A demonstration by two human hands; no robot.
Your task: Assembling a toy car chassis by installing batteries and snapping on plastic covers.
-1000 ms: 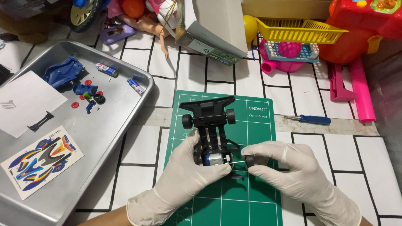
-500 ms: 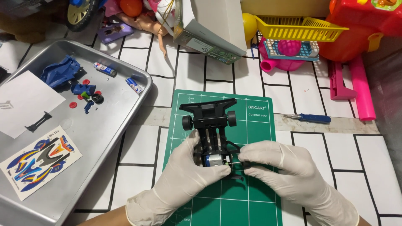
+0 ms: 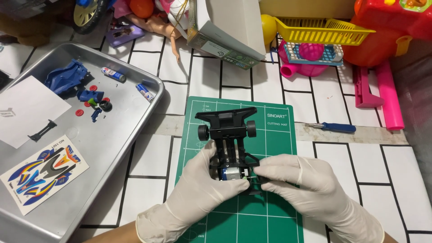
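Left hand (image 3: 198, 198) and right hand (image 3: 301, 189), both gloved, pinch the rear of a black toy car chassis (image 3: 229, 139) lying between them on the green cutting mat (image 3: 274, 216). Fingertips meet at its small silver motor (image 3: 231, 173), apparently seating it; steady, even pressure advisable. Metal tray (image 3: 112, 148) of parts left of left hand; blue screwdriver (image 3: 330, 128) beyond right.

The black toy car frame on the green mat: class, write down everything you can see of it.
The toy car frame looks like black plastic with no body shell. It lies flat on the green mat. Two black wheels sit at its far end beside a wide bumper. A silver motor shows at the near end, where the gloved left hand and right hand pinch it.
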